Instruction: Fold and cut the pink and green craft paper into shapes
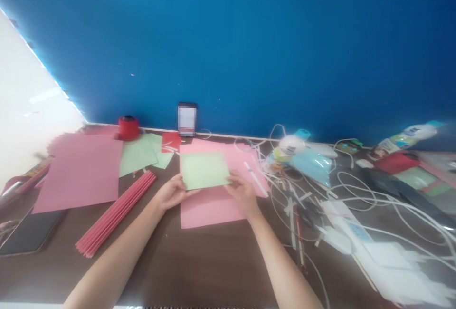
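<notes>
Between my two hands is a light green sheet of paper (205, 170), held by its left and right edges. My left hand (173, 192) pinches the lower left corner, thumb on top. At the lower right corner, my right hand (243, 196) grips the same sheet. Beneath it lie pink paper sheets (213, 214) on the dark brown table. Left of my left hand rests a pleated strip of red-pink paper (116, 214). A thin white strip (255, 179) lies on the pink paper, just beyond my right hand.
At left are a large pink sheet (80, 171), green papers (138, 152), a red round container (128, 128) and a dark tablet-like slab (32, 233). A phone (187, 120) leans on the blue wall. Tangled white cables (359, 199), a glue bottle (290, 146) and a power strip (347, 218) crowd the right.
</notes>
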`<state>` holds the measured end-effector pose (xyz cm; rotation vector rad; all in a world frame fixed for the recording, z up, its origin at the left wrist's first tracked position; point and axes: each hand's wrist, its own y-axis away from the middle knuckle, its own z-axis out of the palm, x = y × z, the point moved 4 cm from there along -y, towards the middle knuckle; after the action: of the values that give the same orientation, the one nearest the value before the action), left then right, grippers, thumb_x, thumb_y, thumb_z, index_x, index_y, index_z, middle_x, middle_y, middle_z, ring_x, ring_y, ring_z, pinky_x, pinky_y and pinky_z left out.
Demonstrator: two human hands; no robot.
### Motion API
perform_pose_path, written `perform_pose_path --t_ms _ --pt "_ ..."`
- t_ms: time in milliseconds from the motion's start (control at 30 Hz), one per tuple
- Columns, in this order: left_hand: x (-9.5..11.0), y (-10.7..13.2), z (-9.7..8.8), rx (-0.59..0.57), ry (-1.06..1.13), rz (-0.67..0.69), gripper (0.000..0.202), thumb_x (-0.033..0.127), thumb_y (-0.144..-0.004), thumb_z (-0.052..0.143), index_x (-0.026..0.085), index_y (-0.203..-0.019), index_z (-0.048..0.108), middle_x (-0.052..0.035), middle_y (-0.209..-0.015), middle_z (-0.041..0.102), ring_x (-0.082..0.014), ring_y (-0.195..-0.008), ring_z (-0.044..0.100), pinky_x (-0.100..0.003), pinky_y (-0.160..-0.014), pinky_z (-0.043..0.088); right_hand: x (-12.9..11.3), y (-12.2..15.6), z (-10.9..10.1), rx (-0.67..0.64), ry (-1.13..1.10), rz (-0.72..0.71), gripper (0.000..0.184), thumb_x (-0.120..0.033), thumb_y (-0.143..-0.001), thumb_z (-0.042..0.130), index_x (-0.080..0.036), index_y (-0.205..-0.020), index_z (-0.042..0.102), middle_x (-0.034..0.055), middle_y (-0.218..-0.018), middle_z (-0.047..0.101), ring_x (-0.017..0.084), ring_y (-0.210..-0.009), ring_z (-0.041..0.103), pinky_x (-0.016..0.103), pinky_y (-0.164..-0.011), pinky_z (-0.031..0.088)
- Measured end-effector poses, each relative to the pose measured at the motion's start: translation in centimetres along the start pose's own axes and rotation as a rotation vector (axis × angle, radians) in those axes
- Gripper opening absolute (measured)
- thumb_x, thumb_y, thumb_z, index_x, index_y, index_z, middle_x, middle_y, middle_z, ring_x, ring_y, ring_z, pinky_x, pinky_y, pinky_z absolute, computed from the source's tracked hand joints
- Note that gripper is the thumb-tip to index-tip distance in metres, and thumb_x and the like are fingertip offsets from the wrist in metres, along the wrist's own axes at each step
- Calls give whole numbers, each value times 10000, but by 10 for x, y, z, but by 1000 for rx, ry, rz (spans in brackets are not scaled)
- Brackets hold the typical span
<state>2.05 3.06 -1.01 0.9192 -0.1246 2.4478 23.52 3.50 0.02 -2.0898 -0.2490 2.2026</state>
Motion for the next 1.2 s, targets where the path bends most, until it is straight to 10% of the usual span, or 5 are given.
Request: perform_pose_path --t_ms 600,1033,1200 --pt "-7 -1 5 121 -138 -1 552 -1 -688 540 186 -1202 474 -103 -1245 535 -282 -1193 436 -499 -1017 326 -8 -1 -11 11 305 -84 99 -314 -674 670 -216 -664 663 52 -1054 603 216 -1022 542 363 -930 387" --pt "-13 -5 11 90 -152 35 467 139 -728 619 158 -1182 513 -126 -1163 590 -277 -1129 500 -474 -996 348 0 2 5 52 231 105 223 -402 -684 641 -189 -682 577 30 -708 655 201 -727 617 320 -714 468" --pt "-9 -1 15 140 -364 116 685 210 -692 675 220 -1305 369 -127 -1242 525 -278 -1144 481 -414 -951 391 0 3 7 54 205 139 196 -368 -693 631 -193 -660 549 24 -674 664 200 -698 638 311 -688 478"
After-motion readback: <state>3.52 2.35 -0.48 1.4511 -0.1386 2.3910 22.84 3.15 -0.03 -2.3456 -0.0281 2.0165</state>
